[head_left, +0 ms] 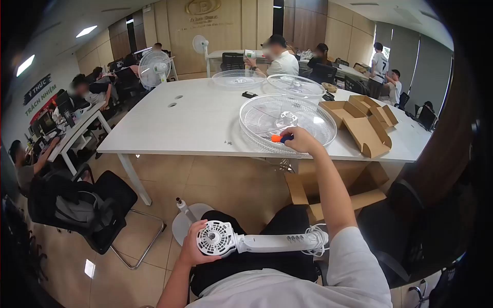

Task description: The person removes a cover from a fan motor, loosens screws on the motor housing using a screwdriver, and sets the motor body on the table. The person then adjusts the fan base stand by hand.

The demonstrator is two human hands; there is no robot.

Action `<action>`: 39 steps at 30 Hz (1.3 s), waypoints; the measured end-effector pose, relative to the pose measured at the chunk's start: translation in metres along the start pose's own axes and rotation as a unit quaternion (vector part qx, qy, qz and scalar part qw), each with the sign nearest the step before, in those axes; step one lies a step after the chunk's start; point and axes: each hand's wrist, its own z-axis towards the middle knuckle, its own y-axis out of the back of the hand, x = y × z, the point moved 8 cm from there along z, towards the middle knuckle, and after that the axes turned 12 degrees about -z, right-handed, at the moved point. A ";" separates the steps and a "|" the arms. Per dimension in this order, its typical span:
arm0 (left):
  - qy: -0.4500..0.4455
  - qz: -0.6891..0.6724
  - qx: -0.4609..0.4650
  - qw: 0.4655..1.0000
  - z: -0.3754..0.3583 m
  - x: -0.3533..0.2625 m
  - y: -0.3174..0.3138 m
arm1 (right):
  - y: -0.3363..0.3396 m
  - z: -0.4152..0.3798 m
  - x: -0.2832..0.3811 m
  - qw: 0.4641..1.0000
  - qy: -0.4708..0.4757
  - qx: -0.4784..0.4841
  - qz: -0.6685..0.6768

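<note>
Left hand (194, 245) low over lap, fingers curled in a grip, forearm angling up from bottom edge. Right arm extended forward and up, elbow near straight, right hand (302, 140) closed, knuckles toward camera, wrist slightly bent, short white sleeve at shoulder.

tiled floor (215, 179), white tables (174, 118), wood-panelled wall (308, 25), ceiling lights (86, 31).
</note>
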 end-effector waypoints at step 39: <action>0.004 0.014 -0.016 1.000 0.001 -0.003 0.003 | 0.054 -0.015 -0.126 0.945 -0.141 -0.166 -0.246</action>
